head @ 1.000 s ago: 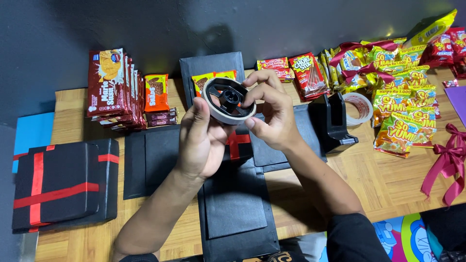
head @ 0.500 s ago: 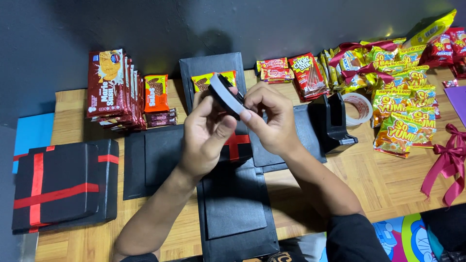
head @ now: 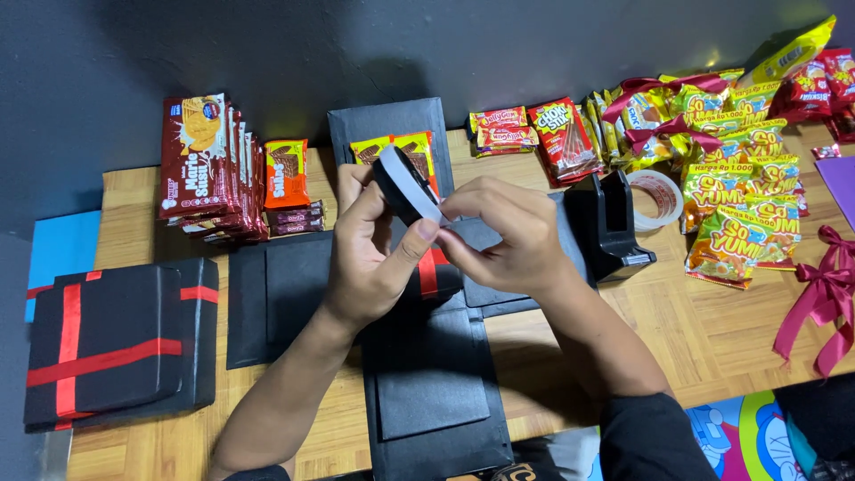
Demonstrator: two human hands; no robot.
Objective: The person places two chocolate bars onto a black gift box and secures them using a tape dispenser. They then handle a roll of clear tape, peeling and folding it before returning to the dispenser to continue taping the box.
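Note:
My left hand grips a roll of white double-sided tape on a black core, held edge-on above the table. My right hand pinches at the tape's rim beside my left thumb. Under both hands lies an unfolded black cardboard box with a red ribbon strip across its middle.
A closed black box with red ribbon sits at the left. A stack of red biscuit packs stands behind it. A black tape dispenser with clear tape is at the right, beside several snack bags and a dark red bow.
The tape roll has been turned from facing me flat to edge-on, and my right hand's fingers have come down onto its rim.

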